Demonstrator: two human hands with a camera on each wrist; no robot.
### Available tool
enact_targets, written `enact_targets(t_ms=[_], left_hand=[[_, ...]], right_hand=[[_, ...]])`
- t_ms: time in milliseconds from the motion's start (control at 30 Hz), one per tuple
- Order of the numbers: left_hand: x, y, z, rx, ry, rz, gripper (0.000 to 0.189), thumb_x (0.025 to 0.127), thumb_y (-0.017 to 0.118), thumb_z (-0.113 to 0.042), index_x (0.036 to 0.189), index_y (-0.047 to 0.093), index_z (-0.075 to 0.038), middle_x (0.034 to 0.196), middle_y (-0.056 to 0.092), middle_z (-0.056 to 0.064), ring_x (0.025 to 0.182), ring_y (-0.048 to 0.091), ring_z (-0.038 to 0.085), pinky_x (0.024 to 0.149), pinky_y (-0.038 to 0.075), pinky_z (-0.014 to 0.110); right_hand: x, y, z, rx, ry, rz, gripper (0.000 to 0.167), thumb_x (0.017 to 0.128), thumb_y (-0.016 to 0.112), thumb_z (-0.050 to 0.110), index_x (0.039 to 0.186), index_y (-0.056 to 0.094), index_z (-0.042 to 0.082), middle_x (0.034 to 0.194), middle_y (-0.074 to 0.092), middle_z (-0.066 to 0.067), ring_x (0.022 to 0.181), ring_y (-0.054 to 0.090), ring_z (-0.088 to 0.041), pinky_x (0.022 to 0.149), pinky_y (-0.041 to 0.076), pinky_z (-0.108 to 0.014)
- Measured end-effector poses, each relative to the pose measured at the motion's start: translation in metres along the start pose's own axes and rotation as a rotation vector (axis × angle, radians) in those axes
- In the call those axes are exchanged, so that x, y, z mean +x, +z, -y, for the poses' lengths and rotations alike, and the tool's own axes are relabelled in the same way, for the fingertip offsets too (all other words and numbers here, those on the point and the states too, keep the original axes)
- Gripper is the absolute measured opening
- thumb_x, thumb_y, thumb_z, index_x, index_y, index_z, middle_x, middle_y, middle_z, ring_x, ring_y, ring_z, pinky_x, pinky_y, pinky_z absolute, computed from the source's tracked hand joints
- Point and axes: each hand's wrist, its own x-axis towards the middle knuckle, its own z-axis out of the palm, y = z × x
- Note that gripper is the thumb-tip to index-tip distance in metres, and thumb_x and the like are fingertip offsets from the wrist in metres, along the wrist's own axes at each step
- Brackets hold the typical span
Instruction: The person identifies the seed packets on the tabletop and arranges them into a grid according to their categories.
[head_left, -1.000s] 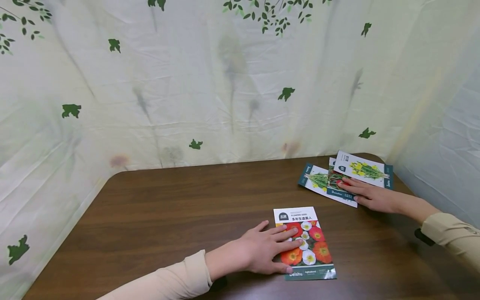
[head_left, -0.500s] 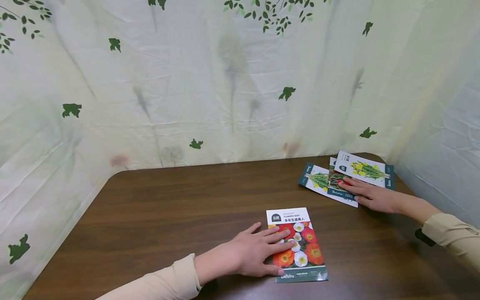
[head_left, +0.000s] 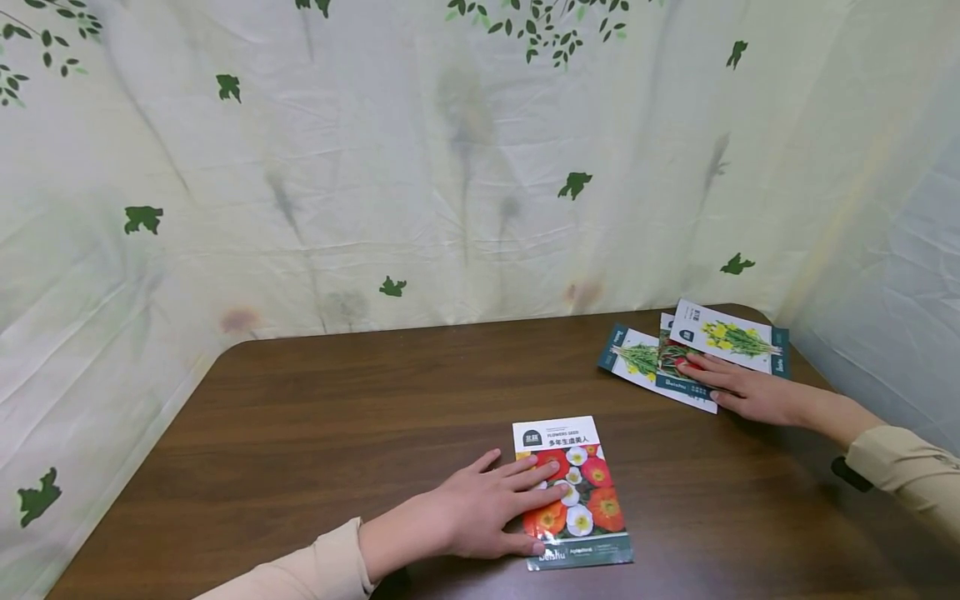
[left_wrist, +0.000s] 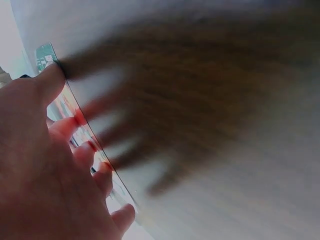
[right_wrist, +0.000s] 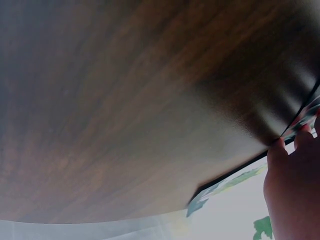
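Observation:
A flower seed packet with red, orange and white blooms lies flat near the front of the table. My left hand rests on its left side with fingers spread; the left wrist view shows those fingertips on the packet. Farther back on the right, three seed packets overlap: one with yellow-flowered greens on top, a red-and-green one in the middle, and another greens packet underneath at the left. My right hand lies across this group, fingers extended on the middle packet.
The brown wooden table has rounded far corners. A pale curtain with leaf prints hangs right behind its back edge and along both sides. The packet group sits close to the far right corner.
My left hand has slid the flower seed packet to the left and slightly toward me across the table. The right hand and the overlapping packets stay in place.

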Motion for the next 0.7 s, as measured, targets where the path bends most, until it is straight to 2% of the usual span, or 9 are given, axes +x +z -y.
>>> enact_targets(t_ms=[400, 700], left_hand=[[-0.016, 0.004, 0.008, 0.028, 0.010, -0.034, 0.069, 0.094, 0.041, -0.068, 0.155, 0.024, -0.042, 0.162, 0.017, -0.014, 0.148, 0.017, 0.013, 0.115, 0.020, 0.056], [-0.032, 0.005, 0.017, 0.011, -0.011, -0.033, 0.069, 0.093, 0.042, -0.068, 0.154, 0.025, -0.042, 0.161, 0.019, -0.014, 0.148, 0.019, 0.015, 0.114, 0.019, 0.057]], right_hand=[[0.000, 0.001, 0.000, 0.001, -0.001, 0.004, 0.055, 0.102, 0.051, 0.024, 0.153, 0.036, 0.012, 0.159, 0.023, -0.021, 0.143, 0.015, -0.049, 0.107, 0.019, -0.070], [0.001, -0.001, 0.000, -0.014, 0.002, 0.003, 0.055, 0.102, 0.051, 0.023, 0.154, 0.035, 0.014, 0.159, 0.022, -0.021, 0.143, 0.017, -0.049, 0.107, 0.021, -0.068]])
